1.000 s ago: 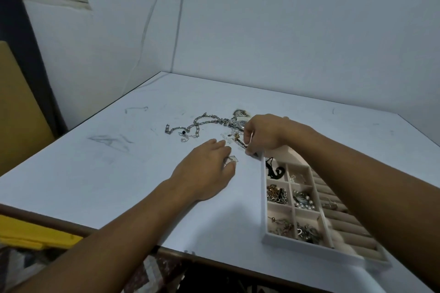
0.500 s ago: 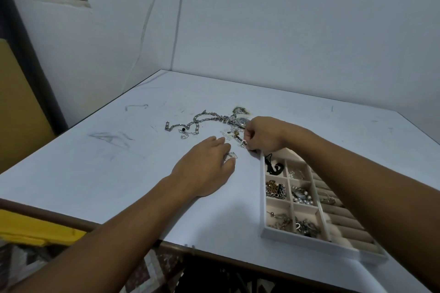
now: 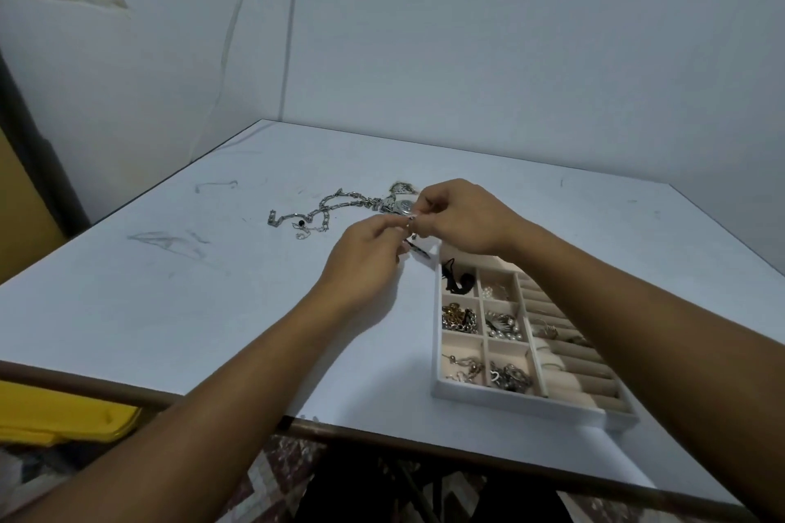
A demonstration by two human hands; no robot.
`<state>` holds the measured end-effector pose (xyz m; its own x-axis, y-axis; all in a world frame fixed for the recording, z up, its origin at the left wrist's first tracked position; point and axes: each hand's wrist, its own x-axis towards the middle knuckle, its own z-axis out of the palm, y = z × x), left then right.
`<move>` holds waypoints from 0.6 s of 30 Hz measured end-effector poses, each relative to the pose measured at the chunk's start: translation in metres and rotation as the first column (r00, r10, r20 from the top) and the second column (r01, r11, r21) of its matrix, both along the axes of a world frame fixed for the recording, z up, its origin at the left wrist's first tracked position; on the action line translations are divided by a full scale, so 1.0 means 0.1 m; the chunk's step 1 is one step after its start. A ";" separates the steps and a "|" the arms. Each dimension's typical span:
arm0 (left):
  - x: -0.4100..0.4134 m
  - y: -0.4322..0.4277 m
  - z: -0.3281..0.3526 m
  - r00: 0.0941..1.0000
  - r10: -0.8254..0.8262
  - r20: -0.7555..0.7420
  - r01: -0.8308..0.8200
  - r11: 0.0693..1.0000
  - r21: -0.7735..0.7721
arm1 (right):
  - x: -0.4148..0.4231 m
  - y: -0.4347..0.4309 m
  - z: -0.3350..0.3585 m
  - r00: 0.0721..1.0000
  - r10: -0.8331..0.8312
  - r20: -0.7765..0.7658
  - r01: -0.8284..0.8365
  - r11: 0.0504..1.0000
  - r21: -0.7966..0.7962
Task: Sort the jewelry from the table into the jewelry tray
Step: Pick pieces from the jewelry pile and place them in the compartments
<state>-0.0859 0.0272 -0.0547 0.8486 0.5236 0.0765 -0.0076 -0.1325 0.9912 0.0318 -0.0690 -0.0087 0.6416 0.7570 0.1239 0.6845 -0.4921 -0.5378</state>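
My left hand [image 3: 367,253] and my right hand [image 3: 456,217] meet above the table, just beyond the tray's far left corner. Between their fingertips they pinch a small silver piece of jewelry [image 3: 411,220]. A dark thin piece [image 3: 418,251] lies on the table under the hands. A silver chain [image 3: 327,210] with small pendants is spread on the table to the left, and a tangled silver cluster [image 3: 401,200] lies behind the hands. The white jewelry tray [image 3: 435,335] sits at the right, with several compartments holding chains, pearls and a black piece, and ring rolls along its right side.
The white table [image 3: 170,297] has grey scuff marks at the left. Its brown front edge [image 3: 382,439] runs below my forearms. A yellow object [image 3: 63,416] sits under the table's left corner. White walls stand close behind and to the left.
Both hands have risen off the table and come together. The left hand left its flat rest on the surface and now pinches the small silver piece with the right hand.
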 end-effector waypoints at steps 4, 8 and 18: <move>0.06 -0.05 0.05 1.000 0.004 0.021 0.001 0.978 -0.207 | -0.04 -0.11 0.02 1.000 -0.013 -0.023 0.014 0.999 0.047; 0.07 -0.10 0.06 0.998 -0.027 0.058 0.045 0.940 -0.338 | -0.05 -0.20 0.01 1.000 -0.010 -0.023 0.012 0.998 0.061; -0.05 -0.21 0.16 0.995 -0.075 0.064 0.096 0.884 -0.457 | -0.20 -0.38 0.01 0.992 -0.045 -0.118 0.066 0.981 0.181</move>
<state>-0.0905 0.0065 -0.0387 0.8932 0.4342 -0.1171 -0.0423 0.3403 0.9394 0.0123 -0.1066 -0.0079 0.7000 0.6904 0.1826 0.5888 -0.4131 -0.6947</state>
